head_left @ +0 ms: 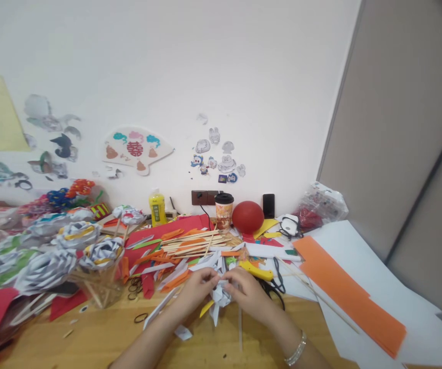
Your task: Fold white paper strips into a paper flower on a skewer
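A white folded-paper flower (220, 296) is between my two hands, above the front of the wooden table. My left hand (200, 288) pinches its upper left side with thumb and fingertips. From the other side, my right hand (248, 292) grips it, fingers curled in close to the left ones. Pointed paper tips stick out below, and a yellow strip (206, 308) shows at the lower left. The fingertips cover part of the flower. Just behind lie loose folded paper strips (177, 281) in orange and white, and a yellow-handled tool (257, 270) is beside my right hand.
Finished paper flowers (46, 269) stand in a clear container (103, 287) at left. Wooden sticks (194, 243) lie in a pile behind. A lidded cup (224, 212), a red balloon (247, 216) and a yellow bottle (157, 207) line the wall. Orange paper (352, 297) covers white sheets at right.
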`<state>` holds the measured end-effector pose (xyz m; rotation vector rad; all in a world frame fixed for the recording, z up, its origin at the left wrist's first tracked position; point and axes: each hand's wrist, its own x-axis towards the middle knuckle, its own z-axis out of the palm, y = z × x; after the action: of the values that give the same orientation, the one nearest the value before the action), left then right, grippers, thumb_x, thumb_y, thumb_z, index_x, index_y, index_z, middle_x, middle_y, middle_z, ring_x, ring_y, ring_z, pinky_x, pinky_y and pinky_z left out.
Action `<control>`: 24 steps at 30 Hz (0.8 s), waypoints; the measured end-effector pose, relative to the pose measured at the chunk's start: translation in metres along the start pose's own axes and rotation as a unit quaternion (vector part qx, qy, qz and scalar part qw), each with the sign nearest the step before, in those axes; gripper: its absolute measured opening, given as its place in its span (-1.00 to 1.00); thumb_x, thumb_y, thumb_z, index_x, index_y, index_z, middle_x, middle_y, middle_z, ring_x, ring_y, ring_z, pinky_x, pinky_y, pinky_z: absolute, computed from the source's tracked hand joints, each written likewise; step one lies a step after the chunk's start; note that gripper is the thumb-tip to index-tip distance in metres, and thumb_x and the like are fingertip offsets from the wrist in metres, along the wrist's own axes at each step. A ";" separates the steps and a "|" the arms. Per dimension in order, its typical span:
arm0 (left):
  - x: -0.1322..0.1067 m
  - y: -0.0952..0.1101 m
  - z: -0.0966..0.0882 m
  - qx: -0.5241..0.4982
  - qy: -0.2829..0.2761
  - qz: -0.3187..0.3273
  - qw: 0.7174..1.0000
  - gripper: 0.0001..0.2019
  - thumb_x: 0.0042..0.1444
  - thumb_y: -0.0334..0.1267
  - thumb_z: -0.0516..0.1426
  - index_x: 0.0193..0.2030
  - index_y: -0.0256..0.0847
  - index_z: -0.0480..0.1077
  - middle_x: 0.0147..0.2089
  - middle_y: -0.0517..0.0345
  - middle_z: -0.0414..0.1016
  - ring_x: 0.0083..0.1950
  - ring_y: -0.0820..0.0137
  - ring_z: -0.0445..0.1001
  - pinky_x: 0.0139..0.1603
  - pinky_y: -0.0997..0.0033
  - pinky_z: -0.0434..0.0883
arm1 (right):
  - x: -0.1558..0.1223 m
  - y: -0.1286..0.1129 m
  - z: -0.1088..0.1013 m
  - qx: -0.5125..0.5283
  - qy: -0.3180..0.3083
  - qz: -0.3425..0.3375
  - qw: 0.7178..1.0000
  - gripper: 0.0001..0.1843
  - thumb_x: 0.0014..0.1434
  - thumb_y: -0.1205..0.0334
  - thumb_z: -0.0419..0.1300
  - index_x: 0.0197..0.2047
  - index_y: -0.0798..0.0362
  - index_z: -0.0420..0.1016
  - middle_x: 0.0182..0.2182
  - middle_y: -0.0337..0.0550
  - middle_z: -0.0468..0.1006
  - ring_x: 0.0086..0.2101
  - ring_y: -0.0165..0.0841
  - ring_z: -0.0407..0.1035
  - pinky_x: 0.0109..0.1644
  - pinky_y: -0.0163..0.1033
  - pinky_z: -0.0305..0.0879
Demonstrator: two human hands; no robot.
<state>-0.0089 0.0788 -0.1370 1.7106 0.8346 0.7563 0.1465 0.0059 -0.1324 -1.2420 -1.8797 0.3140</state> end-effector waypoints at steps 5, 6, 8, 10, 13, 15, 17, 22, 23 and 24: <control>0.002 0.005 -0.003 0.002 0.052 0.021 0.998 -0.67 -0.21 0.01 0.15 -0.60 -0.27 0.32 -0.61 0.28 0.24 -0.56 0.48 0.19 -0.53 0.50 0.17 | 0.000 -0.006 0.000 -0.010 -0.009 -0.057 0.998 -0.82 0.19 0.22 0.02 -0.27 0.03 0.44 -0.34 -0.16 0.48 -0.26 -0.33 0.30 -0.15 -0.25 0.18; 0.003 0.005 -0.003 0.000 0.060 0.021 0.998 -0.67 -0.22 0.01 0.15 -0.61 -0.26 0.31 -0.62 0.28 0.24 -0.56 0.48 0.18 -0.53 0.49 0.17 | 0.000 -0.007 0.000 -0.008 -0.013 -0.073 0.997 -0.82 0.19 0.24 0.01 -0.27 0.03 0.44 -0.33 -0.17 0.49 -0.25 -0.33 0.29 -0.13 -0.24 0.17; 0.004 0.005 -0.003 -0.003 0.068 0.022 0.997 -0.67 -0.20 0.02 0.13 -0.61 -0.26 0.29 -0.62 0.28 0.23 -0.56 0.47 0.19 -0.52 0.49 0.18 | 0.000 -0.007 -0.001 -0.005 -0.012 -0.079 0.997 -0.84 0.17 0.26 0.04 -0.24 0.02 0.43 -0.30 -0.17 0.49 -0.23 -0.33 0.29 -0.10 -0.22 0.17; 0.004 0.004 -0.003 -0.012 0.075 0.024 0.997 -0.67 -0.16 0.02 0.11 -0.58 -0.25 0.29 -0.61 0.29 0.22 -0.55 0.47 0.20 -0.52 0.49 0.19 | 0.000 -0.006 -0.001 0.001 0.009 -0.044 0.999 -0.81 0.13 0.25 0.09 -0.15 0.01 0.39 -0.23 -0.14 0.47 -0.19 -0.31 0.30 -0.09 -0.21 0.18; 0.003 0.004 -0.002 -0.028 0.095 0.017 0.995 -0.68 -0.14 0.01 0.12 -0.57 -0.26 0.31 -0.61 0.28 0.25 -0.55 0.47 0.22 -0.52 0.50 0.19 | 0.000 -0.005 0.000 0.001 0.030 -0.010 0.999 -0.61 0.05 0.21 0.19 -0.02 0.01 0.32 -0.15 -0.10 0.42 -0.12 -0.28 0.27 -0.05 -0.19 0.20; 0.002 0.005 -0.001 -0.032 0.116 0.010 0.993 -0.68 -0.16 0.00 0.14 -0.58 -0.26 0.32 -0.62 0.28 0.26 -0.56 0.47 0.22 -0.53 0.51 0.19 | 0.000 -0.004 0.001 -0.002 0.028 -0.033 0.999 -0.58 0.04 0.22 0.21 0.00 -0.01 0.32 -0.14 -0.10 0.43 -0.10 -0.27 0.25 -0.03 -0.18 0.19; 0.001 0.006 0.000 -0.032 0.138 0.007 0.990 -0.69 -0.17 -0.01 0.14 -0.60 -0.26 0.32 -0.63 0.29 0.25 -0.58 0.48 0.21 -0.55 0.52 0.17 | 0.001 -0.003 0.004 0.003 0.035 -0.065 0.997 -0.65 0.05 0.23 0.21 -0.05 -0.01 0.37 -0.17 -0.12 0.47 -0.11 -0.27 0.25 -0.03 -0.16 0.19; 0.000 0.007 0.004 -0.026 0.184 0.012 0.983 -0.71 -0.26 -0.05 0.18 -0.66 -0.25 0.28 -0.67 0.33 0.23 -0.59 0.50 0.19 -0.54 0.53 0.16 | 0.000 -0.001 0.013 -0.018 0.064 -0.093 0.993 -0.70 0.04 0.26 0.22 -0.11 0.01 0.39 -0.18 -0.12 0.50 -0.13 -0.25 0.26 -0.02 -0.10 0.19; -0.001 0.007 0.004 -0.032 0.189 0.009 0.981 -0.71 -0.27 -0.06 0.19 -0.66 -0.25 0.26 -0.68 0.34 0.21 -0.60 0.51 0.17 -0.55 0.54 0.15 | 0.000 0.000 0.014 -0.027 0.071 -0.090 0.993 -0.69 0.03 0.27 0.22 -0.10 0.01 0.38 -0.18 -0.13 0.49 -0.14 -0.25 0.26 -0.03 -0.11 0.19; -0.001 0.006 0.004 -0.040 0.194 0.004 0.980 -0.71 -0.27 -0.07 0.19 -0.65 -0.24 0.25 -0.68 0.36 0.19 -0.61 0.52 0.16 -0.56 0.55 0.13 | -0.001 0.000 0.015 -0.033 0.077 -0.087 0.993 -0.68 0.03 0.29 0.23 -0.09 0.02 0.37 -0.18 -0.13 0.49 -0.14 -0.26 0.26 -0.04 -0.11 0.20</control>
<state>-0.0047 0.0743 -0.1321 1.5159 1.0458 1.1366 0.1349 0.0084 -0.1421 -1.1036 -1.8616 0.0601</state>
